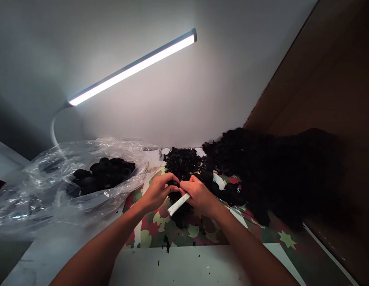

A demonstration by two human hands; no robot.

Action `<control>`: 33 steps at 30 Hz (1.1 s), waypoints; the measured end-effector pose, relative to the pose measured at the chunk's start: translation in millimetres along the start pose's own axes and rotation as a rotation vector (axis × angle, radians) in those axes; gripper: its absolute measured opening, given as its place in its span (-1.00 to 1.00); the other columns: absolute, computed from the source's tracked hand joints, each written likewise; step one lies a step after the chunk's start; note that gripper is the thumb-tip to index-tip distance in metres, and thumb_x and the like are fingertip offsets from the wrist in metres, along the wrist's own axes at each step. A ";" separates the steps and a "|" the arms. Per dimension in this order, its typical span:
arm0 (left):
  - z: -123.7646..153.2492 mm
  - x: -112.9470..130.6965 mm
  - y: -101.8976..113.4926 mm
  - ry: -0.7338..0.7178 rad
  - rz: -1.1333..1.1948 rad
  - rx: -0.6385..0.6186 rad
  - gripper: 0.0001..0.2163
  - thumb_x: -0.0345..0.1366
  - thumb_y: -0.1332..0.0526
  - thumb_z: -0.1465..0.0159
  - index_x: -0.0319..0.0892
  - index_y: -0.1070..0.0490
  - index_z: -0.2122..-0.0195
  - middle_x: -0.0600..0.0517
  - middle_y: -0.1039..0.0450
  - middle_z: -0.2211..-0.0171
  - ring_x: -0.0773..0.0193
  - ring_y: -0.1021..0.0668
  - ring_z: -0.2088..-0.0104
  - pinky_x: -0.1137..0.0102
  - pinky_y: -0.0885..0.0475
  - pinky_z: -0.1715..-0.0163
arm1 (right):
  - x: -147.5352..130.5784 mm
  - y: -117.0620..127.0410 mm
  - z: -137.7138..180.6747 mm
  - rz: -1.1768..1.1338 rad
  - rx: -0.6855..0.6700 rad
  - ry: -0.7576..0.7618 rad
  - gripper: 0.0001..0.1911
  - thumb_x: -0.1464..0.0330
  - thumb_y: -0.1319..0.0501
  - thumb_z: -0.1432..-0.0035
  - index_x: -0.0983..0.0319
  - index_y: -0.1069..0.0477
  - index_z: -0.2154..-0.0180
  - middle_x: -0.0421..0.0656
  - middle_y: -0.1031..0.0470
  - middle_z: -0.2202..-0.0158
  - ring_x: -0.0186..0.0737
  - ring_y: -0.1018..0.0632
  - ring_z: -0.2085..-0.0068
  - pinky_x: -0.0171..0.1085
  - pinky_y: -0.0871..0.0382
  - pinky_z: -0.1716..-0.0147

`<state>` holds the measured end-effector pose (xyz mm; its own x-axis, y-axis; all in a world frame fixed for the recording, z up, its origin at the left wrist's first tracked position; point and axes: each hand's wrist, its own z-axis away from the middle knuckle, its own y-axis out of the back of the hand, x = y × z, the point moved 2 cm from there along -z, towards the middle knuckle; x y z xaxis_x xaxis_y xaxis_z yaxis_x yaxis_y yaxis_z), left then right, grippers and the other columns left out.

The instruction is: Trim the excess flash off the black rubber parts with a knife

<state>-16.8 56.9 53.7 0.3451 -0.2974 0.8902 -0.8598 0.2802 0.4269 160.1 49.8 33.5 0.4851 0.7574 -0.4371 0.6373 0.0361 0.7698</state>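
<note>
My left hand [158, 192] is closed, pinching a small black rubber piece [174, 184] between thumb and fingers. My right hand [199, 195] is closed around a white handled tool [178, 205], whose handle sticks out down and to the left. Its tip meets the black piece where both hands touch. Below the hands lies a small heap of black scraps [182, 217] on a colourful star-patterned cloth [160, 230].
A clear plastic bag [47, 186] of black ring parts [103, 172] lies at the left. A big pile of black parts [261, 167] fills the right, with black trimmings [182, 159] behind the hands. A lit tube lamp [133, 67] hangs overhead. A brown board [336, 79] stands right.
</note>
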 end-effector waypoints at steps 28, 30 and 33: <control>1.3 3.0 3.4 -0.051 0.622 0.080 -0.53 -0.36 -0.44 -0.16 -0.05 -0.46 -0.10 -0.08 -0.56 -0.03 0.10 -0.52 -0.06 0.29 -0.39 -0.05 | -7.3 13.7 7.5 -0.385 0.376 -0.376 -0.77 0.29 -0.06 -0.43 0.16 -0.47 0.09 -0.10 -0.51 0.15 -0.13 -0.52 0.12 -0.21 -0.39 0.13; 3.2 2.3 2.0 -0.095 0.585 0.025 -0.45 -0.40 -0.43 -0.16 -0.01 -0.39 -0.18 -0.08 -0.56 -0.03 0.09 -0.52 -0.08 0.26 -0.36 -0.09 | -9.0 11.1 5.5 -0.408 0.347 -0.370 -0.87 0.31 -0.18 -0.34 0.17 -0.48 0.14 -0.12 -0.51 0.16 -0.15 -0.53 0.17 -0.23 -0.41 0.20; 7.7 5.6 -2.3 -0.136 0.582 -0.053 -0.40 -0.34 -0.40 -0.19 0.02 -0.33 -0.26 -0.12 -0.49 -0.13 0.05 -0.48 -0.14 0.20 -0.34 -0.15 | -10.9 6.4 6.4 -0.344 0.388 -0.348 -0.93 0.42 -0.22 -0.25 0.18 -0.43 0.32 -0.18 -0.48 0.32 -0.20 -0.49 0.32 -0.27 -0.36 0.33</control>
<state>-15.9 47.5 56.5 -0.2314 -0.1950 0.9531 -0.8720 0.4760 -0.1143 162.7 37.6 40.2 0.3383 0.4854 -0.8062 0.9311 -0.0487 0.3614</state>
